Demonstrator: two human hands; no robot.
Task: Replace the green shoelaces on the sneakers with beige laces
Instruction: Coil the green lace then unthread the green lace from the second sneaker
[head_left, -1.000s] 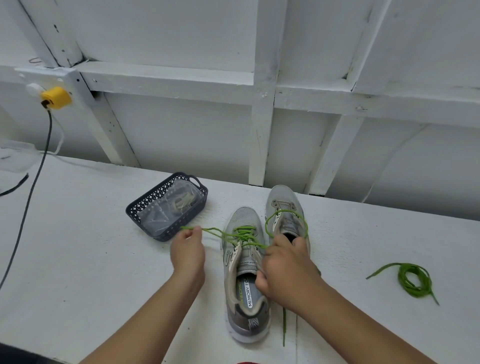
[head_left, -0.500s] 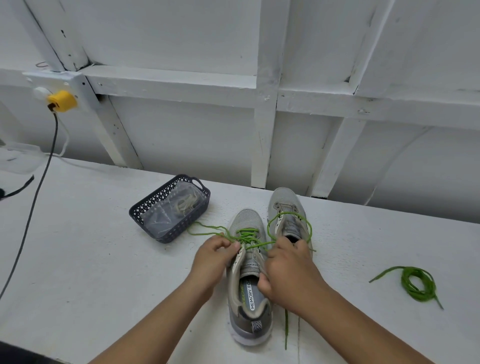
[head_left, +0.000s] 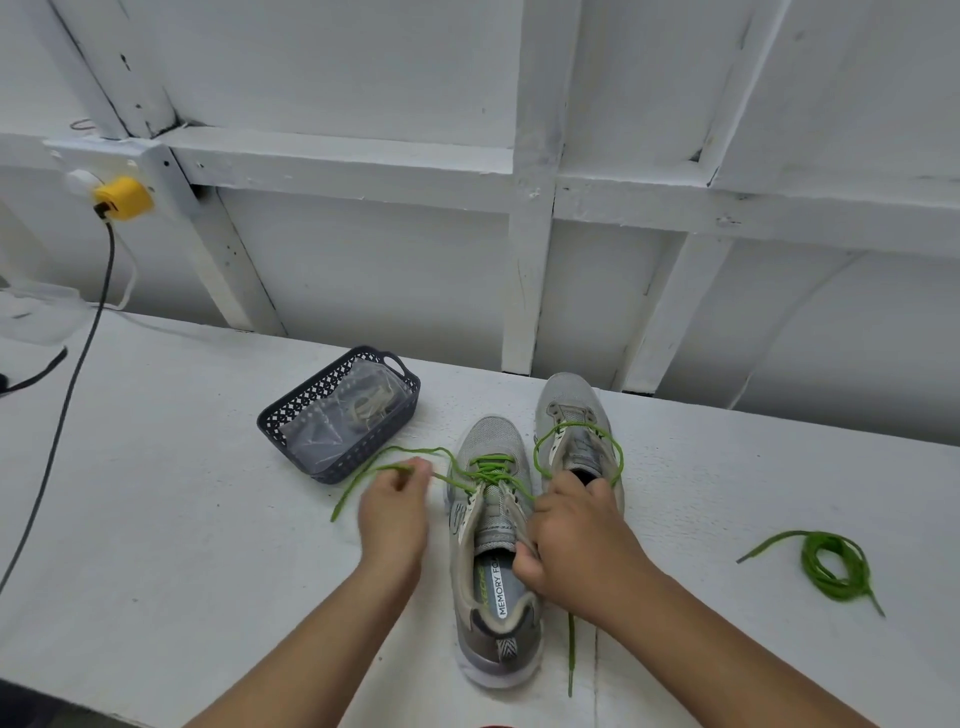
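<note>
Unlacing in progress. The left hand (head_left: 392, 512), back beside the near sneaker (head_left: 493, 551) after its outward pull, pinches the green lace (head_left: 488, 470), its grip closed on a fresh length. The right hand (head_left: 576, 545) still clasps the tongue. Lower eyelets remain laced; beige laces wait in the basket (head_left: 291, 415) beyond.

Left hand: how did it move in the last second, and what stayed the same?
The left hand went in to the near sneaker, then drew back left, pinching the green lace. The right hand kept gripping the sneaker; the coiled lace and basket stayed.
</note>
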